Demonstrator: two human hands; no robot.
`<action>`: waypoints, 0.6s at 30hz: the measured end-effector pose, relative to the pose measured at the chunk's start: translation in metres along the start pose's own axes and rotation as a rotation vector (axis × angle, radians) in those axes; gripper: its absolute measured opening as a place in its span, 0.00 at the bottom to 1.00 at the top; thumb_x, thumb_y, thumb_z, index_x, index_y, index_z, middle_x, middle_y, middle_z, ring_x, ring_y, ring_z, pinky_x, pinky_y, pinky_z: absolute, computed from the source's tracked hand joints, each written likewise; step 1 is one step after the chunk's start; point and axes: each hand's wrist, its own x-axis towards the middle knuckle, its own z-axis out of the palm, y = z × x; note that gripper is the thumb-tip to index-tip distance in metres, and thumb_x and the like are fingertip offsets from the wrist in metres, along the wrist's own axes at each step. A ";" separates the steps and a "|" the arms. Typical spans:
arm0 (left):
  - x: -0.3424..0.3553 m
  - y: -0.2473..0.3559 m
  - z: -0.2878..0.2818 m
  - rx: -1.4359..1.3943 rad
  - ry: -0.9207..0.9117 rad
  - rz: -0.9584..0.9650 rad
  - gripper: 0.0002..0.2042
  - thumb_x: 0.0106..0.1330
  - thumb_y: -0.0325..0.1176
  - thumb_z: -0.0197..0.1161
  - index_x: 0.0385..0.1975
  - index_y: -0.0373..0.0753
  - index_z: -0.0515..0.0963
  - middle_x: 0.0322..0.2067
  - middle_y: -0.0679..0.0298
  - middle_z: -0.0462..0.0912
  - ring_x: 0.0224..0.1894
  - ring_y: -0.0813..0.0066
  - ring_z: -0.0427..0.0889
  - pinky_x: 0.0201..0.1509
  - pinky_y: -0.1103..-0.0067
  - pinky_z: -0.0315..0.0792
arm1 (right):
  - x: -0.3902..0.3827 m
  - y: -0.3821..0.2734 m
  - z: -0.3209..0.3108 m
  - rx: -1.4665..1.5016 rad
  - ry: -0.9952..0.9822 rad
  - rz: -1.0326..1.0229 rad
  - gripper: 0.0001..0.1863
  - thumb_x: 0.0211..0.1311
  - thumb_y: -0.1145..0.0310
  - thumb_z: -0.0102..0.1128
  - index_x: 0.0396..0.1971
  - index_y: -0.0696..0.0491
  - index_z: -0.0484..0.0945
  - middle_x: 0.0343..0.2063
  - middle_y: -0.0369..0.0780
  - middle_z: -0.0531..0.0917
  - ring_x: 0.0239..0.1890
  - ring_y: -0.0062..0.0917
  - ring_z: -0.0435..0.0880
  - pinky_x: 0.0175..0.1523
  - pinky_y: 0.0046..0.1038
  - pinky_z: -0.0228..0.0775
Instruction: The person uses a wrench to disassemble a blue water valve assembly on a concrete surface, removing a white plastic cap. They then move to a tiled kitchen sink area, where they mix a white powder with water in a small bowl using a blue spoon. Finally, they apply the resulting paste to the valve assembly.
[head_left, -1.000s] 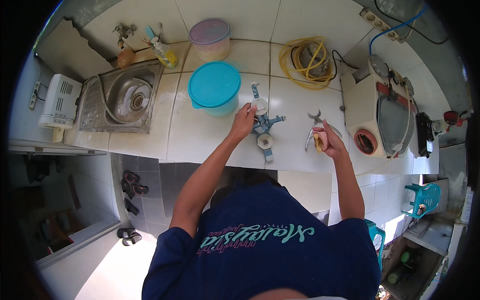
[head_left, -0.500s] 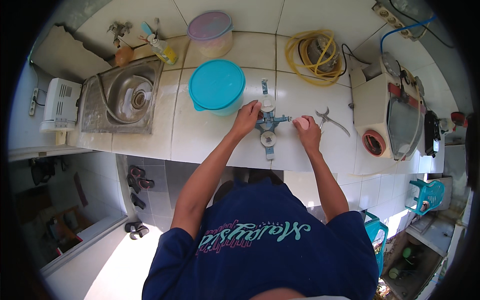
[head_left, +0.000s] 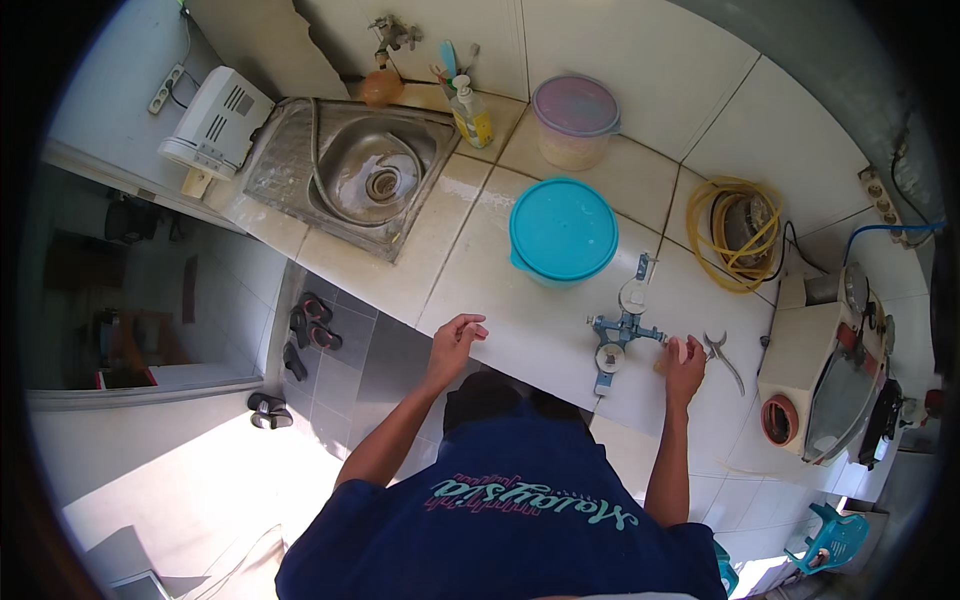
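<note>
A blue-grey metal dental articulator (head_left: 627,326) lies spread on the tiled counter, with two round pale plates along its length. Just right of it, my right hand (head_left: 685,376) is closed round a small pink piece (head_left: 681,347); the fingers cover part of it, so its exact kind is unclear. My left hand (head_left: 455,346) hovers by the counter's front edge, fingers loosely bent and apart, with nothing in it. Pliers (head_left: 722,358) with curved handles lie right of my right hand. Behind the articulator stands a tub with a turquoise lid (head_left: 564,228).
A steel sink (head_left: 372,180) is set into the counter at left, beside a soap bottle (head_left: 471,115). A purple-lidded tub (head_left: 575,120) stands by the wall. A coiled yellow hose (head_left: 735,235) and a beige machine (head_left: 815,370) occupy the right side.
My left hand has let go of the articulator and drawn away to the left. My right hand keeps the pink piece beside the articulator. The whole view has turned and shifted left.
</note>
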 end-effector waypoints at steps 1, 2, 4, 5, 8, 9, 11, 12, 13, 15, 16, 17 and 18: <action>0.013 -0.001 -0.023 0.007 0.042 0.007 0.14 0.74 0.30 0.49 0.51 0.29 0.76 0.35 0.59 0.83 0.39 0.76 0.82 0.50 0.80 0.76 | 0.000 0.002 0.000 -0.016 0.061 -0.032 0.26 0.62 0.54 0.64 0.53 0.56 0.76 0.50 0.44 0.78 0.54 0.36 0.76 0.59 0.36 0.66; 0.031 0.001 -0.045 0.010 0.099 0.030 0.13 0.74 0.30 0.49 0.50 0.29 0.76 0.35 0.59 0.83 0.39 0.76 0.82 0.49 0.79 0.76 | -0.001 0.001 -0.002 0.018 0.102 -0.022 0.25 0.63 0.56 0.63 0.54 0.56 0.75 0.51 0.44 0.78 0.55 0.35 0.76 0.60 0.36 0.65; 0.082 0.009 -0.093 0.055 0.202 0.097 0.13 0.73 0.28 0.49 0.50 0.29 0.75 0.35 0.59 0.83 0.38 0.76 0.83 0.48 0.80 0.77 | -0.006 -0.008 -0.014 0.087 0.182 0.005 0.24 0.66 0.59 0.61 0.56 0.57 0.72 0.53 0.42 0.76 0.58 0.34 0.74 0.62 0.36 0.63; 0.114 0.012 -0.117 0.043 0.239 0.174 0.13 0.72 0.28 0.50 0.51 0.29 0.74 0.36 0.59 0.83 0.38 0.76 0.83 0.48 0.80 0.77 | -0.007 -0.011 -0.018 0.076 0.239 -0.006 0.22 0.67 0.61 0.60 0.56 0.57 0.73 0.54 0.42 0.76 0.58 0.33 0.73 0.62 0.35 0.63; 0.215 0.041 -0.187 0.158 0.374 0.233 0.15 0.72 0.30 0.53 0.54 0.29 0.71 0.39 0.60 0.83 0.39 0.76 0.82 0.47 0.80 0.77 | -0.013 -0.032 -0.033 0.026 0.394 -0.027 0.19 0.69 0.65 0.57 0.56 0.56 0.72 0.55 0.42 0.76 0.59 0.32 0.73 0.63 0.35 0.62; 0.251 0.057 -0.206 0.213 0.407 0.254 0.16 0.71 0.30 0.54 0.55 0.29 0.71 0.40 0.59 0.83 0.40 0.76 0.82 0.46 0.81 0.77 | -0.014 -0.038 -0.038 0.002 0.472 -0.061 0.18 0.70 0.65 0.55 0.56 0.56 0.73 0.53 0.42 0.78 0.57 0.31 0.76 0.61 0.34 0.64; 0.323 0.064 -0.251 0.173 0.490 0.287 0.19 0.70 0.35 0.57 0.56 0.29 0.70 0.44 0.54 0.82 0.46 0.69 0.82 0.51 0.76 0.75 | -0.021 -0.067 -0.044 -0.001 0.568 -0.065 0.16 0.71 0.65 0.54 0.53 0.57 0.75 0.47 0.43 0.82 0.50 0.30 0.80 0.55 0.31 0.69; 0.351 0.078 -0.259 0.278 0.527 0.265 0.25 0.67 0.39 0.61 0.57 0.29 0.68 0.44 0.52 0.82 0.47 0.62 0.82 0.52 0.72 0.74 | -0.027 -0.088 -0.049 0.014 0.619 -0.030 0.15 0.72 0.65 0.54 0.50 0.58 0.77 0.43 0.43 0.83 0.46 0.29 0.82 0.52 0.29 0.71; 0.379 0.095 -0.265 0.373 0.571 0.249 0.30 0.63 0.43 0.64 0.58 0.28 0.66 0.43 0.49 0.82 0.48 0.56 0.82 0.54 0.68 0.72 | -0.036 -0.104 -0.053 -0.003 0.671 0.021 0.15 0.72 0.63 0.54 0.44 0.60 0.79 0.32 0.40 0.83 0.34 0.24 0.81 0.42 0.25 0.73; 0.453 0.084 -0.297 0.456 0.613 0.184 0.36 0.59 0.48 0.68 0.59 0.26 0.64 0.49 0.44 0.78 0.52 0.50 0.79 0.57 0.64 0.71 | -0.045 -0.108 -0.052 0.104 0.640 0.181 0.15 0.74 0.62 0.51 0.42 0.59 0.79 0.25 0.37 0.78 0.26 0.19 0.75 0.35 0.22 0.70; 0.485 0.075 -0.311 0.506 0.614 0.147 0.40 0.56 0.51 0.69 0.59 0.26 0.64 0.51 0.42 0.77 0.54 0.47 0.77 0.58 0.63 0.70 | -0.054 -0.114 -0.050 0.120 0.614 0.231 0.15 0.74 0.63 0.49 0.42 0.59 0.79 0.24 0.36 0.77 0.25 0.18 0.73 0.33 0.22 0.69; 0.516 0.070 -0.326 0.602 0.680 0.195 0.43 0.53 0.53 0.71 0.59 0.24 0.62 0.53 0.39 0.74 0.56 0.44 0.75 0.60 0.62 0.69 | -0.060 -0.144 -0.037 0.062 0.606 0.101 0.14 0.74 0.64 0.49 0.41 0.59 0.79 0.25 0.37 0.78 0.24 0.18 0.74 0.33 0.22 0.69; 0.537 0.055 -0.336 0.692 0.724 0.243 0.47 0.51 0.55 0.72 0.59 0.22 0.60 0.55 0.36 0.71 0.58 0.42 0.72 0.61 0.61 0.67 | -0.062 -0.186 -0.020 -0.017 0.594 -0.017 0.13 0.73 0.66 0.50 0.41 0.59 0.79 0.26 0.37 0.79 0.23 0.18 0.74 0.32 0.21 0.69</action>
